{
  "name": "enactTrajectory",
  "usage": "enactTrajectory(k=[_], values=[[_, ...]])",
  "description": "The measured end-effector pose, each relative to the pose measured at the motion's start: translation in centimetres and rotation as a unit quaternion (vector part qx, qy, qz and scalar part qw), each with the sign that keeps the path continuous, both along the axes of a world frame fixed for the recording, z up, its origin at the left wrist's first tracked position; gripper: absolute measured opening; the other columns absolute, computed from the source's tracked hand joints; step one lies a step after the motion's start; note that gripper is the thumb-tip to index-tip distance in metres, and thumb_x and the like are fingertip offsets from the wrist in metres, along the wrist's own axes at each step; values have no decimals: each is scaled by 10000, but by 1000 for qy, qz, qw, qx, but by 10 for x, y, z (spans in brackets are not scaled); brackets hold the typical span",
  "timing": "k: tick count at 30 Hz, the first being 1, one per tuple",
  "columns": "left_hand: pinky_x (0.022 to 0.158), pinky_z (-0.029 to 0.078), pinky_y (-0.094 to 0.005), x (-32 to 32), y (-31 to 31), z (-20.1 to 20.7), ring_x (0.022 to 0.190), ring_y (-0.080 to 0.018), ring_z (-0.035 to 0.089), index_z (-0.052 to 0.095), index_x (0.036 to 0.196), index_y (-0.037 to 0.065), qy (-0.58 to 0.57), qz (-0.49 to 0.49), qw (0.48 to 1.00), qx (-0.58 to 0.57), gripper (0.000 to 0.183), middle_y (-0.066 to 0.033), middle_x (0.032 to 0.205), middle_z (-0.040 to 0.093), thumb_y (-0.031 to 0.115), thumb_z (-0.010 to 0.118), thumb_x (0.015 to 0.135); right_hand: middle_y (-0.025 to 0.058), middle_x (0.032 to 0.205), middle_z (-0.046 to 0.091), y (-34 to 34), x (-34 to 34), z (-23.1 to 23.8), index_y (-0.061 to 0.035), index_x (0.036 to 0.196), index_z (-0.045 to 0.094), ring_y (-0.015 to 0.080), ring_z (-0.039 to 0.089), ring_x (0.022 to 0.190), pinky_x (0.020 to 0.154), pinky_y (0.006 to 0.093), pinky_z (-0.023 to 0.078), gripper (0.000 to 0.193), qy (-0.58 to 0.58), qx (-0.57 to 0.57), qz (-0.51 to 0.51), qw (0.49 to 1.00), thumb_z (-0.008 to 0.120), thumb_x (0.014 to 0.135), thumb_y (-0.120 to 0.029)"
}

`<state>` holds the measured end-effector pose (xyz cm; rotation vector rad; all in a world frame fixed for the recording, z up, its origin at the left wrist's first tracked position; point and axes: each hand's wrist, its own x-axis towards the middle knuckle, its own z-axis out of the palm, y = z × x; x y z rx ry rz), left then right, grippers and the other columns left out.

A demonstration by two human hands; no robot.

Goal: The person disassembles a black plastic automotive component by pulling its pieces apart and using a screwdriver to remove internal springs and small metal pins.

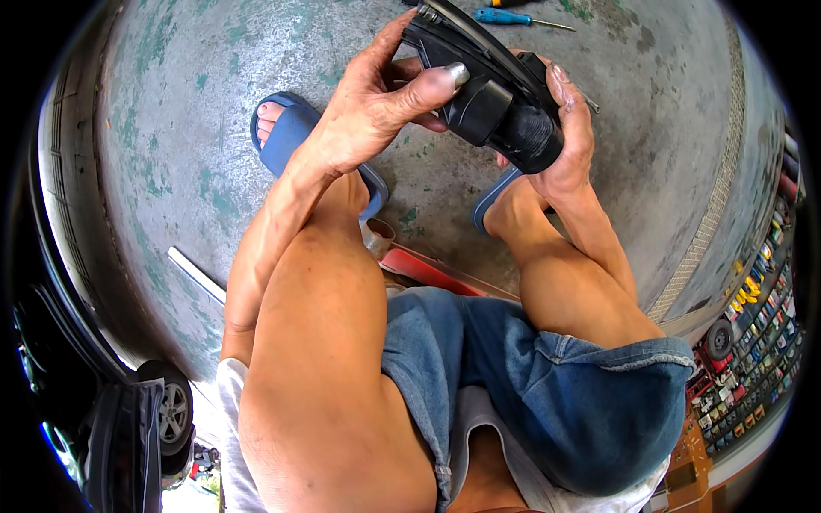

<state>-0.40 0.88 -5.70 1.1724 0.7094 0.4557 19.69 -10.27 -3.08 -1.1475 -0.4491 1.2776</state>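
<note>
Both of my hands hold a black plastic housing (481, 111) at the top of the view. It has a long curved edge, a boxy body and rounded barrel-like projections facing me; I cannot make out its exact kind. My left hand (376, 103) grips its left end, the thumb pressed on the black surface and the fingers partly hidden behind. My right hand (571, 141) is wrapped around its right side, next to the ribbed round end. A blue-handled screwdriver (505, 16) lies on the floor just beyond the housing.
Below is a worn grey floor (197, 128) with green patches. Between my legs sits a red object (428, 272), beside a small cup-like container (378, 235). A white strip (195, 272) lies at left. A car wheel (174, 412) stands lower left; crowded shelves (753, 342) line the right.
</note>
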Motion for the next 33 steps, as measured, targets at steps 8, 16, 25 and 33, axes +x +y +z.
enactTrajectory(k=[8, 16, 25, 33], values=[[718, 598, -323, 6, -3, 16, 901, -191, 685, 287, 1559, 37, -60, 8, 995, -78, 846, -145, 1049, 680, 285, 774, 913, 46, 975, 617, 1, -3, 0, 90, 1191, 595, 115, 585, 917, 854, 249, 462, 493, -67, -10, -5, 998, 416, 1050, -347], [792, 569, -343, 2, -3, 7, 979, -177, 639, 233, 1566, -9, 61, -26, 988, -141, 941, -122, 1082, 643, 346, 791, 896, -38, 791, 505, -2, 2, -8, 33, 1076, 633, 61, 415, 738, 669, 228, 344, 410, -182, -53, 14, 982, 510, 1039, -356], [991, 494, -406, 21, -3, 14, 1137, -194, 622, 451, 1441, 109, -113, 57, 957, -261, 585, -60, 1289, 612, 512, 524, 1024, 27, 772, 583, 10, 1, 10, 30, 1102, 630, 107, 504, 713, 658, 266, 438, 390, -294, -64, 42, 953, 549, 1036, -346], [922, 554, -420, 47, 29, 59, 985, -248, 685, 605, 1231, 55, -198, 248, 922, -221, 740, -106, 1079, 697, 711, 360, 989, 151, 802, 671, 63, -19, 48, 2, 1119, 633, 233, 644, 685, 667, 341, 515, 352, -489, 121, -4, 864, 568, 1033, -333]])
